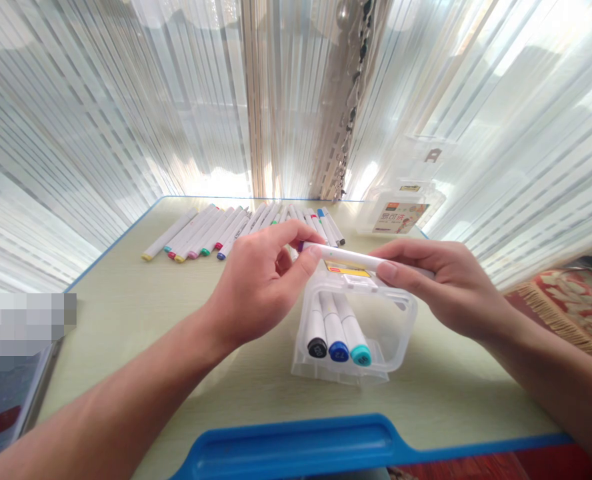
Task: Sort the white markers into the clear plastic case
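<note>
A white marker with a purple tip end lies level between my two hands, above a clear plastic case. My left hand pinches its purple end between thumb and fingers. Around the other end, the fingers and thumb of my right hand are closed. Inside the case three markers lie side by side, their ends facing me: a black-capped marker, a blue-capped marker and a turquoise-capped marker. A yellow label shows on the case just beneath the held marker.
Across the back of the pale table lies a row of white markers with coloured ends. A clear lid-like plastic piece with a printed card stands at the back right. Blue tray edging runs along the front; striped curtains hang behind.
</note>
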Demonstrator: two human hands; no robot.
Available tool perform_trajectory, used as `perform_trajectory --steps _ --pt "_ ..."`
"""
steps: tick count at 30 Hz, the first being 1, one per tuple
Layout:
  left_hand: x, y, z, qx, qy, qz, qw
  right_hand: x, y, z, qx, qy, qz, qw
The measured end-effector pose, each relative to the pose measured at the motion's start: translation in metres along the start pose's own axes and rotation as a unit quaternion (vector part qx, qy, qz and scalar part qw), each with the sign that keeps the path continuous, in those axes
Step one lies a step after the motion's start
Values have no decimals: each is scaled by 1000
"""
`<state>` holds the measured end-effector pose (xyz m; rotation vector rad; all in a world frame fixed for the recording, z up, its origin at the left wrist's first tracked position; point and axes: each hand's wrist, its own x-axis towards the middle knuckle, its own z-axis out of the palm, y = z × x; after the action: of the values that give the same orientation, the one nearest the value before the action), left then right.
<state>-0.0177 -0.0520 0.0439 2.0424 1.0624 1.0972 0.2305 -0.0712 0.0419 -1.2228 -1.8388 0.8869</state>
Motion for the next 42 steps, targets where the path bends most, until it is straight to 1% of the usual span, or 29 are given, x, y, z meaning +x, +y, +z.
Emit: perform_trajectory --steps 10,14,19,28,35,42 --pt "-1 -1 0 7 -3 1 1000 -1 0 0 -6 -1 -3 1000" --pt "-1 -1 0 25 0 9 1000 0 0 0 -11 2 -6 1000" --pt "0 0 -1 43 -7 13 999 0 0 -1 -11 -9 -5 1000" --pt "0 1 -1 35 -16 4 999 0 -1 0 -13 -9 -4 1000" --pt "-1 0 1 37 -31 9 999 -1 -3 0 -7 -15 -2 1000" --pt "-2 -2 1 40 -32 10 999 -1 -2 1 -5 -16 1 1000"
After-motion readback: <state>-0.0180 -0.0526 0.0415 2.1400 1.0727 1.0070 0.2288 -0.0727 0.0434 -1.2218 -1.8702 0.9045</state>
